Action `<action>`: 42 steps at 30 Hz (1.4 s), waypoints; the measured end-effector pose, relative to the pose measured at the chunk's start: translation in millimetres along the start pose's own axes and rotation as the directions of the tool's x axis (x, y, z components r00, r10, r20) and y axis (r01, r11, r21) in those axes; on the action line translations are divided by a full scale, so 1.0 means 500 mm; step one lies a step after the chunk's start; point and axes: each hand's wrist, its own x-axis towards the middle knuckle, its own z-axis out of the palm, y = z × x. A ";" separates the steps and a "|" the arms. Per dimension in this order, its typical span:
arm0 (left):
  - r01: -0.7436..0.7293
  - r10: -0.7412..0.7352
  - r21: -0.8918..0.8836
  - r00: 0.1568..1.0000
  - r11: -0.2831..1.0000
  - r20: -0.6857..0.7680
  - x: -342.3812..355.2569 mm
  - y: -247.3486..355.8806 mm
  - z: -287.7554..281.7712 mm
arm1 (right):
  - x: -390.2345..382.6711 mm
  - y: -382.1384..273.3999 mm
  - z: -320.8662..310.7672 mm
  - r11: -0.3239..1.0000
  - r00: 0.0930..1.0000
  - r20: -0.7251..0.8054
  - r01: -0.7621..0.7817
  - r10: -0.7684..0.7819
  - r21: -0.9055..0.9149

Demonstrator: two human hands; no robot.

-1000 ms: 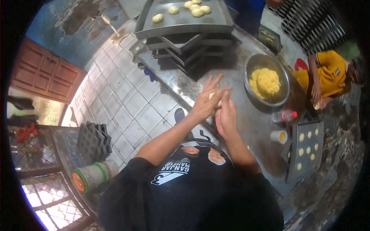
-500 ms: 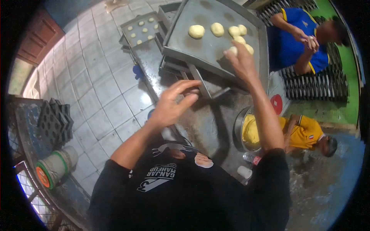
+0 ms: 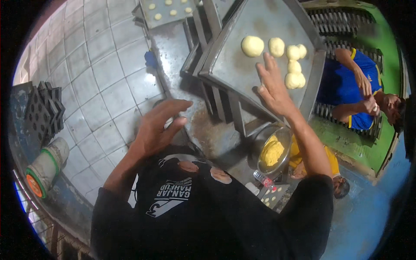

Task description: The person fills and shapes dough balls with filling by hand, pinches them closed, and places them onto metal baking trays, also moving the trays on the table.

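My right hand (image 3: 274, 92) reaches over a large grey metal tray (image 3: 229, 65), fingers spread and nothing in them. Its fingertips lie just below a pale yellow dough ball (image 3: 276, 47); I cannot tell whether they touch the tray. A bigger dough ball (image 3: 252, 46) sits left of that one, and several smaller dough balls (image 3: 294, 67) press together in a cluster to the right. Off the tray's near left side hangs my left hand (image 3: 160, 125), empty, with thumb and fingers apart in a loose curve.
More metal trays (image 3: 219, 102) are stacked beneath the big one. Another tray (image 3: 167, 19) with small dough pieces is at the far left. A metal bowl (image 3: 284, 164) of yellow dough stands at right, near a plastic bottle (image 3: 263, 178). Two people work at the right.
The view has shifted. My right hand has moved off the clustered dough balls toward the left ones and spread its fingers. My left hand has drawn back left from the tray.
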 end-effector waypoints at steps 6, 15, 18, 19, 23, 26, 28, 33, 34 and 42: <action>-0.295 0.294 0.100 0.955 0.950 0.022 0.024 0.074 0.027 | 0.102 0.012 -0.107 0.678 0.860 0.001 -0.403 0.510 0.615; -0.345 0.315 -0.183 0.933 0.921 -0.174 -0.035 0.145 0.216 | -0.012 -0.302 -0.102 0.842 0.683 -0.553 -0.173 0.477 0.511; -0.211 0.111 -0.604 0.974 0.768 -0.199 -0.072 0.151 0.304 | -0.168 -0.444 -0.045 0.902 0.707 -0.631 -0.022 0.320 0.432; -0.139 0.064 -0.700 0.989 0.700 -0.133 -0.085 0.143 0.329 | -0.215 -0.471 -0.001 0.923 0.663 -0.693 0.007 0.283 0.384; -0.079 0.075 -0.496 0.997 0.865 -0.028 -0.181 0.112 0.478 | -0.407 -0.570 0.102 0.828 0.416 -0.716 -0.258 0.560 0.498; -0.091 0.104 -0.172 0.992 0.981 0.068 -0.268 0.069 0.539 | -0.542 -0.626 0.192 0.594 0.415 -0.457 -0.308 0.787 0.743; -0.149 0.171 -0.222 0.982 0.964 0.084 -0.309 0.043 0.622 | -0.625 -0.612 0.294 0.432 0.330 -0.349 -0.226 0.877 0.873; 0.109 -0.022 -0.251 0.945 0.962 0.327 -0.402 0.050 0.702 | -0.710 -0.716 0.304 0.163 0.160 -0.207 0.249 0.965 0.955; 0.178 -0.086 -0.178 0.899 0.968 0.428 -0.408 0.060 0.699 | -0.751 -0.727 0.285 0.042 0.254 -0.098 0.216 0.962 0.975; 0.290 -0.247 0.037 0.733 0.956 0.633 -0.424 -0.090 0.750 | -0.848 -0.633 0.458 0.391 0.079 -0.390 -0.354 0.918 0.850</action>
